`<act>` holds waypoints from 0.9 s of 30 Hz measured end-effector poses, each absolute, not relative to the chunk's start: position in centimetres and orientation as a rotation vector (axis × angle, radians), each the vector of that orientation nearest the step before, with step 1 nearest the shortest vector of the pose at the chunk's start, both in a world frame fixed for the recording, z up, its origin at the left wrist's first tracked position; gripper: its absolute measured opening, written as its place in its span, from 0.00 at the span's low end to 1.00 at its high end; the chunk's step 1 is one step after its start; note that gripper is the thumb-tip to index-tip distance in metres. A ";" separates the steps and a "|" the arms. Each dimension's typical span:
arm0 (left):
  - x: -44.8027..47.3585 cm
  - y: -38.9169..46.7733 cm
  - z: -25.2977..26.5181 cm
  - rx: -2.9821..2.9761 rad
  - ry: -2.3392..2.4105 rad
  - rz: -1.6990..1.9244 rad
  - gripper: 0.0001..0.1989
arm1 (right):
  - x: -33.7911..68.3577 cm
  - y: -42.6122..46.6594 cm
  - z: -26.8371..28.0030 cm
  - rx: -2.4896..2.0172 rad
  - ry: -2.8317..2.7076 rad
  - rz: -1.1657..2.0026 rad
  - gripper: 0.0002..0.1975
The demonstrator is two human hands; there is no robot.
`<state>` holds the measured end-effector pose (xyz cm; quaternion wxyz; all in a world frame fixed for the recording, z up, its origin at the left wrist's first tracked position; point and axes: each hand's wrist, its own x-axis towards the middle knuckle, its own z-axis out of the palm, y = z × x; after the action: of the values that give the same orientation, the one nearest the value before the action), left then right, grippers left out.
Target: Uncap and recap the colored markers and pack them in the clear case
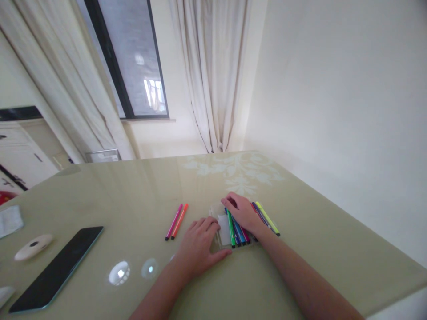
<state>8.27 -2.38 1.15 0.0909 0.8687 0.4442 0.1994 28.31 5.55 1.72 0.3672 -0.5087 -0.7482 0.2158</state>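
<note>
My left hand [200, 246] grips the left near corner of a clear plastic case [216, 209]. Its fingers bend over the left side and the thumb lies along the near edge. Inside the case are a green marker [231, 229], a blue marker [240, 234] and several others in a row, beside a white card [224, 230]. Over the far part of these markers is my right hand [243, 213], fingers curled close to the green marker's far end; the fingertips are hidden. A yellow marker [267, 218] lies at the right end.
A magenta marker [174, 222] and an orange marker [180, 221] lie left of the case on the table [133, 200]. Further left are a black tablet [58, 269], a white oval object [33, 247] and a white cloth or tissue [10, 221]. A wall [350, 111] stands at right.
</note>
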 end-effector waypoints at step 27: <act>8.4 -2.4 1.4 2.550 1.327 0.576 0.24 | 28.6 5.9 1.7 -1.244 -1.853 0.583 0.14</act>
<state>8.40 -2.43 1.42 0.1049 0.8650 0.4500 0.1954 28.57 5.95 1.66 0.4053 -0.4930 -0.7344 0.2309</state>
